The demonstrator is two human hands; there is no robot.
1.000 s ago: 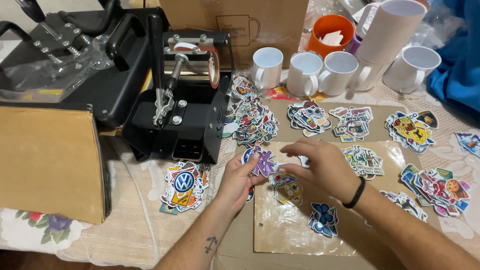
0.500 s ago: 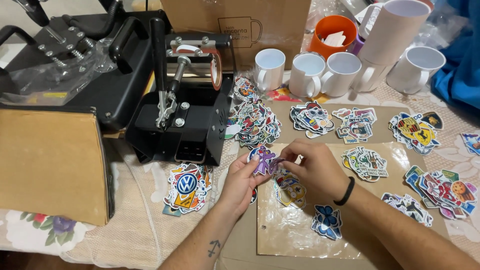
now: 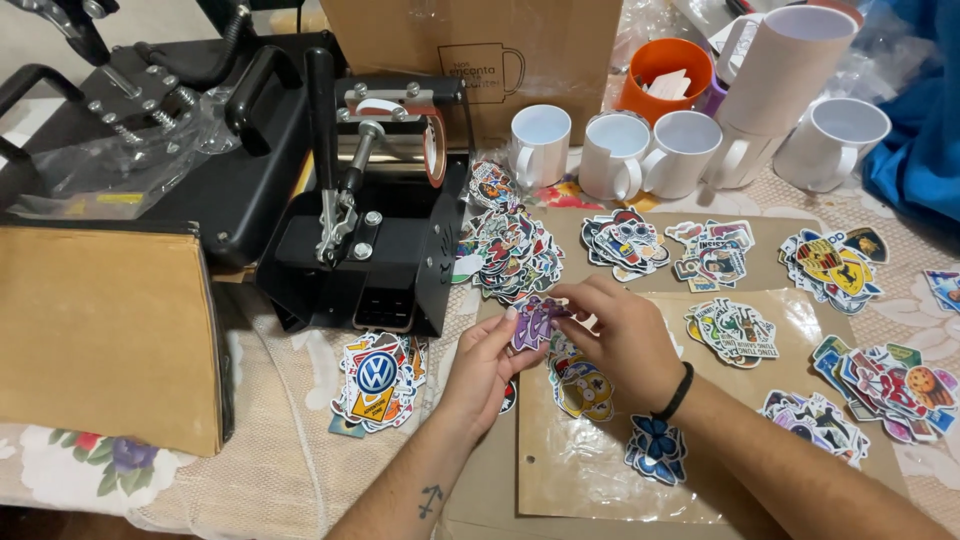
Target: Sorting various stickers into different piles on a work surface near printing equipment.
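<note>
We're over a tabletop (image 3: pixel 290 470) dressed in a beige woven cloth, a floral print peeking out at the near left edge. A sheet of brown paper under clear film (image 3: pixel 590 460) lies in the middle. At the back stands a cardboard box (image 3: pixel 480 50), blue fabric (image 3: pixel 925 120) bunches at the far right, and a flat brown pad (image 3: pixel 100 330) covers the left.

Both hands are up over the sheet's top left corner. The left hand (image 3: pixel 485 365) pinches a purple sticker (image 3: pixel 533 320) between thumb and fingers, a narrow grip closed on its lower edge. The right hand (image 3: pixel 615 335), black band at the wrist, meets it from the other side, fingertips closed on the same sticker. The sticker is lifted just above the sheet, right beside the big sticker pile (image 3: pixel 505 250).

Count time! Two black presses: a flat heat press (image 3: pixel 170 150) at far left, a mug press (image 3: pixel 375 220) next to it. Five white mugs (image 3: pixel 540 140) along the back, one standing taller than the rest. One orange cup (image 3: pixel 665 70) behind them. Sticker piles all over, roughly ten, including one with a round blue badge (image 3: pixel 378 375) near the left hand, plus a lone blue butterfly sticker (image 3: pixel 657 450) by the right forearm.
</note>
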